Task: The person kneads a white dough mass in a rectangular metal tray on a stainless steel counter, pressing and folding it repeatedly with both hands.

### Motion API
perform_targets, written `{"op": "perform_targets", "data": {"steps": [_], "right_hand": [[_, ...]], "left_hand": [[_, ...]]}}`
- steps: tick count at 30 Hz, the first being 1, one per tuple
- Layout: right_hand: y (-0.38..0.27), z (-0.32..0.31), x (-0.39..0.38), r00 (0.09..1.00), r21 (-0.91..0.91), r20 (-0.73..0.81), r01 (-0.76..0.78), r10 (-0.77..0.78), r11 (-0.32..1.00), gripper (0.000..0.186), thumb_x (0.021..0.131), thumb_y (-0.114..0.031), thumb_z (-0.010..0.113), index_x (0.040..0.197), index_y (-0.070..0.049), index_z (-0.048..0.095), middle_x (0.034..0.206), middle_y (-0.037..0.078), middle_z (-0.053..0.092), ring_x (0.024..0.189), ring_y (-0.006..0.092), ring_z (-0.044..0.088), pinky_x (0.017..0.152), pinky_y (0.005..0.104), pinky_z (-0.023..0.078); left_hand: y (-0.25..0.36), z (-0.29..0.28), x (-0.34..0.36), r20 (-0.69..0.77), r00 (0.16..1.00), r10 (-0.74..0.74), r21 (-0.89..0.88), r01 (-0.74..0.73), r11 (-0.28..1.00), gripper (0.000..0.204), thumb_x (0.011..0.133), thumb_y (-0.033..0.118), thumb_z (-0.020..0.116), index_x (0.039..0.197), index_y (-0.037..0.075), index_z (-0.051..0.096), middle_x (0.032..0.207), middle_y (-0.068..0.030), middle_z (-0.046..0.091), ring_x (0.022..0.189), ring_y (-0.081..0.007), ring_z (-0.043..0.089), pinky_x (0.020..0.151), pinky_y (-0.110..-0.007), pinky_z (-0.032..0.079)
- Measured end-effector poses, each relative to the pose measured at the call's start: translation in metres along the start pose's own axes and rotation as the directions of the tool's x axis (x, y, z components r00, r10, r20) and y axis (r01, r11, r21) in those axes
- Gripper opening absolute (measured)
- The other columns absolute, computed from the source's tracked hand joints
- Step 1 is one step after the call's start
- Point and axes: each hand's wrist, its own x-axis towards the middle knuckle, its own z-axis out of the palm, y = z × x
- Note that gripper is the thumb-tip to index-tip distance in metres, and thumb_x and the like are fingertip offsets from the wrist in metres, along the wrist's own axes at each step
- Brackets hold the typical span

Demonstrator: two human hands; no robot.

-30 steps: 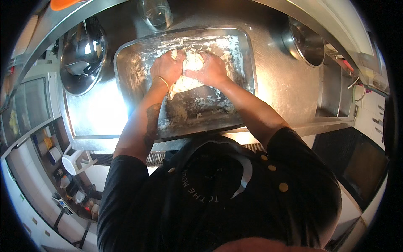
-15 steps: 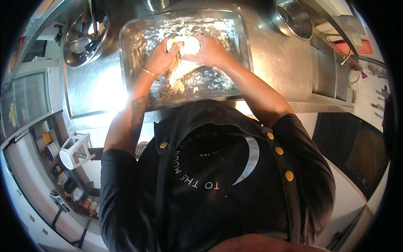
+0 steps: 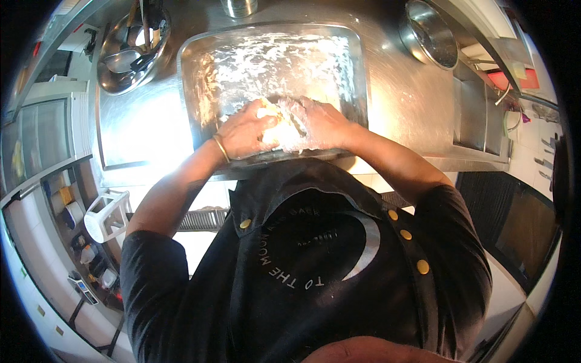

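Observation:
A pale yellow mass of dough (image 3: 276,129) lies in the near part of a large metal tray (image 3: 273,28), brightly lit and partly hidden by my fingers. From the left, my left hand (image 3: 245,130) closes round its side, a thin yellow band on the wrist. My right hand (image 3: 319,124), whitened with flour on the fingers, grips the opposite side. White flour streaks (image 3: 266,57) cover the tray's bottom, mostly beyond my hands.
At the far left stands a steel bowl (image 3: 114,86) with ladles and other utensils. A small metal container (image 3: 239,7) is beyond the tray, and a round steel pot (image 3: 417,30) at the far right. A rectangular steel basin (image 3: 478,115) sits right, a white stool (image 3: 100,221) low left.
Both hands have drawn the dough toward me, from the tray's middle to its near edge. More of the floured bottom shows beyond them. The whole view has shifted slightly.

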Motion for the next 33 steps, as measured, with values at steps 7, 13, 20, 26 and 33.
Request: {"op": "perform_targets", "data": {"steps": [7, 13, 20, 26, 33], "right_hand": [[-0.015, 0.056, 0.012, 0.971, -0.178, -0.224, -0.123, 0.081, 0.976, 0.076, 0.086, -0.046, 0.070, 0.147, -0.007, 0.046, 0.131, 0.027, 0.049, 0.121, 0.0461, 0.055, 0.102, 0.0596, 0.044], [-0.013, 0.021, 0.037, 0.952, 0.160, 0.063, -0.306, 0.300, 0.938, 0.102, 0.071, -0.054, 0.082, 0.155, -0.015, 0.039, 0.150, 0.030, 0.041, 0.137, 0.0471, 0.046, 0.112, 0.0566, 0.040], [0.017, 0.012, 0.062, 0.943, 0.239, 0.109, -0.333, 0.315, 0.912, 0.124, 0.051, -0.048, 0.095, 0.154, -0.011, 0.038, 0.151, 0.026, 0.047, 0.132, 0.0402, 0.056, 0.109, 0.0436, 0.047], [0.041, 0.002, 0.080, 0.957, 0.506, 0.228, -0.275, 0.180, 0.818, 0.129, 0.054, -0.051, 0.098, 0.158, -0.009, 0.034, 0.141, 0.020, 0.060, 0.125, 0.0346, 0.060, 0.109, 0.0409, 0.047], [0.048, 0.002, 0.014, 0.941, 0.099, -0.307, -0.120, 0.145, 0.988, 0.107, 0.076, -0.059, 0.083, 0.162, -0.029, 0.026, 0.155, 0.019, 0.043, 0.141, 0.0423, 0.044, 0.118, 0.0488, 0.041]], "left_hand": [[-0.002, 0.016, 0.020, 0.015, 0.998, -0.053, 0.015, 0.052, 0.999, 0.038, 0.082, 0.033, 0.073, 0.118, 0.022, 0.069, 0.127, -0.0178, 0.052, 0.118, -0.0409, 0.057, 0.093, -0.047, 0.055], [-0.026, 0.031, 0.035, -0.133, 0.989, -0.068, -0.083, 0.058, 0.995, 0.051, 0.074, 0.037, 0.079, 0.118, 0.013, 0.068, 0.128, -0.0271, 0.055, 0.107, -0.0456, 0.064, 0.091, -0.050, 0.056], [-0.013, 0.015, 0.052, -0.026, 0.969, -0.248, -0.051, 0.246, 0.968, 0.069, 0.081, 0.040, 0.075, 0.139, 0.009, 0.054, 0.137, -0.0272, 0.054, 0.123, -0.0449, 0.057, 0.104, -0.049, 0.050], [-0.061, 0.019, 0.071, 0.028, 0.980, -0.197, -0.223, 0.199, 0.954, 0.075, 0.079, 0.041, 0.081, 0.139, 0.006, 0.054, 0.126, -0.0240, 0.064, 0.118, -0.0387, 0.062, 0.101, -0.044, 0.051], [-0.042, -0.033, 0.020, -0.114, 0.977, -0.179, -0.343, 0.131, 0.930, 0.112, 0.071, 0.041, 0.089, 0.162, 0.021, 0.027, 0.145, -0.0277, 0.049, 0.137, -0.0417, 0.048, 0.109, -0.049, 0.046]]}}
